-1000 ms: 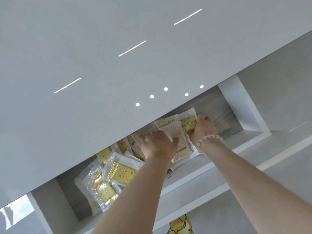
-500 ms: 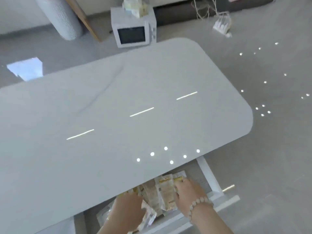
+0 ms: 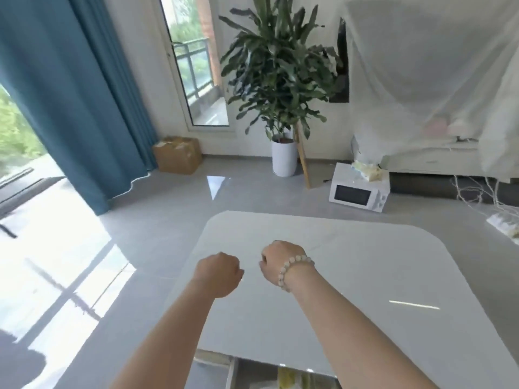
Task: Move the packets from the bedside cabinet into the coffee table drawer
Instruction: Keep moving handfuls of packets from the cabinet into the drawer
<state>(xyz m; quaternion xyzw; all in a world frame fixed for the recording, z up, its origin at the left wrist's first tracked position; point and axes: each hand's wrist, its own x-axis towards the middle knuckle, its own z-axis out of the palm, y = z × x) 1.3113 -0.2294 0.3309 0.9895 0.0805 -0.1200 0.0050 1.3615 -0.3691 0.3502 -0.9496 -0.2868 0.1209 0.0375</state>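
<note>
Beyond the far edge of the white coffee table [image 3: 365, 276], a white microwave [image 3: 358, 193] sat on the grey floor with tissue packs [image 3: 368, 170] on top of it. Further beyond the table's far edge stood a tall leafy plant [image 3: 278, 74] in a white pot [image 3: 284, 158], and a wooden stick [image 3: 304, 164] leaned just beside the pot. A cardboard box [image 3: 178, 154] lay past the table's far left corner, against the hem of a blue curtain [image 3: 70, 94] that hung to the table's left. A sheer white sheet [image 3: 427, 66] draped over furniture past the table's far right side, and a white power strip [image 3: 504, 224] lay on the floor off its right corner. Nothing lay on the table top between the hands and its far edge. Both hands hovered over the left part of the table top, near each other but apart. The left hand [image 3: 218, 275] was clenched in a fist with nothing showing in it. The right hand [image 3: 278, 262], with a bead bracelet [image 3: 292, 270] at the wrist, had its fingers curled under and likewise showed nothing held. The open drawer [image 3: 233, 373] jutted out under the table's near edge, and the packets [image 3: 286, 377] showed in it only as a yellow blur. They lay beneath the forearms, well apart from both hands.
</note>
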